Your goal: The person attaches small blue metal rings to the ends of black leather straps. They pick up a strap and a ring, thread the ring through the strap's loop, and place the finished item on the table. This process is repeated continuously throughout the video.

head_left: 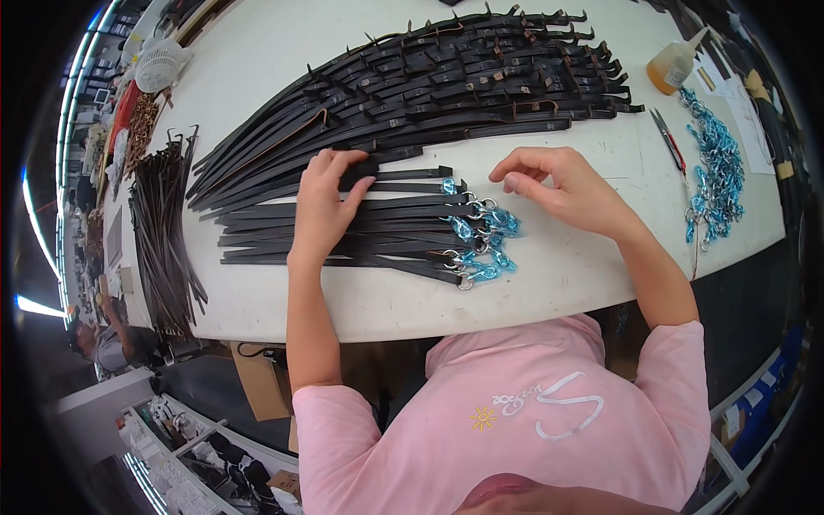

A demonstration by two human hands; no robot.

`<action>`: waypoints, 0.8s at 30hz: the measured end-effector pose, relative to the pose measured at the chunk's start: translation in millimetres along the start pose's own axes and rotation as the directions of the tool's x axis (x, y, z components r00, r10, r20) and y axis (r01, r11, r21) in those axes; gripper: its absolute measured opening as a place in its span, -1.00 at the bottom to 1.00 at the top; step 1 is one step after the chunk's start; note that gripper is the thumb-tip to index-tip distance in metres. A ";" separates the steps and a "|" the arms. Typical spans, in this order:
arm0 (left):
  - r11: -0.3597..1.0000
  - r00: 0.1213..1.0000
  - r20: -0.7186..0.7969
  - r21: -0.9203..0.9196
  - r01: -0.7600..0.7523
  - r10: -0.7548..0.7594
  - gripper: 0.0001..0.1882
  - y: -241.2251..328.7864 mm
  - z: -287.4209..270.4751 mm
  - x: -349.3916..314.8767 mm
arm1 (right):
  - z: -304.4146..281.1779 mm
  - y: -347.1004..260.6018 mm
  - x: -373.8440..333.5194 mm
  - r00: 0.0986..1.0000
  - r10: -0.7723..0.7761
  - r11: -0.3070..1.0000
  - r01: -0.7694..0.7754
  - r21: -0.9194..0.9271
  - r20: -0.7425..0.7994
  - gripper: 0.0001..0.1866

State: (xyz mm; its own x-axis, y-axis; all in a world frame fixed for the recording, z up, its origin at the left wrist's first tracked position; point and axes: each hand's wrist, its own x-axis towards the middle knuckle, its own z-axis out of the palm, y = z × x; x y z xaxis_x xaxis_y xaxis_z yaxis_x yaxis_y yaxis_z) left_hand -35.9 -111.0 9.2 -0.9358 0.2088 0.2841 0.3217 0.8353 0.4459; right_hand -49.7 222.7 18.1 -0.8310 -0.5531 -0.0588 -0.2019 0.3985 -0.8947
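Note:
My left hand (pixel 328 202) reaches over a row of black straps (pixel 283 230), its bent fingers and thumb closed around a dark strap (pixel 390 156) at the edge of the larger pile. To the right, my right hand (pixel 558 184) hovers above the white table, fingers loosely curled, thumb and forefinger slightly apart, nothing visible between them. Metal rings and clear blue-wrapped clasps (pixel 500 221) sit at the right ends of the nearer straps. Beyond lies a big fanned pile of black straps (pixel 429 73) with upturned ends.
At right on the white table (pixel 584 279) are a heap of blue-wrapped clasps (pixel 719 163), red-handled snips (pixel 669 142) and a bottle of amber liquid (pixel 674 67). Another black strap bundle (pixel 163 232) hangs over the left edge, with a white fan (pixel 161 64) behind. A person (pixel 112 343) is far left.

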 end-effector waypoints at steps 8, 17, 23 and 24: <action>0.999 0.999 -0.032 -0.029 -0.029 0.028 -0.87 -16.3 8.5 -7.3 | -93.5 43.4 -43.9 0.861 0.006 0.999 -0.033 -0.043 -0.508 -0.79; 0.992 0.975 0.185 -0.055 -0.116 0.124 -0.81 -6.4 -1.3 -5.9 | -184.3 108.1 -164.3 0.742 0.108 0.631 -0.566 -0.531 -0.662 -0.80; 0.908 0.993 -0.097 -0.419 0.019 -0.066 -0.74 -35.2 -64.1 7.5 | -160.5 102.9 -154.3 0.732 0.050 0.468 -0.618 -0.632 -0.679 -0.80; 0.941 0.973 -0.228 -0.336 -0.047 -0.033 -0.71 -13.8 -79.3 14.6 | -160.6 103.0 -156.6 0.719 0.093 0.520 -0.625 -0.582 -0.689 -0.77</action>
State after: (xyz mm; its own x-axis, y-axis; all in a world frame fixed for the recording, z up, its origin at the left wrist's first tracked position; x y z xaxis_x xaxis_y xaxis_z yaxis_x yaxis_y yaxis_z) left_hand -42.6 -159.9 74.5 -0.8883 0.0600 0.4553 0.3951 0.6052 0.6911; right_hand -23.6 467.9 6.4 -0.9732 0.1432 0.1799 0.1125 0.9789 -0.1703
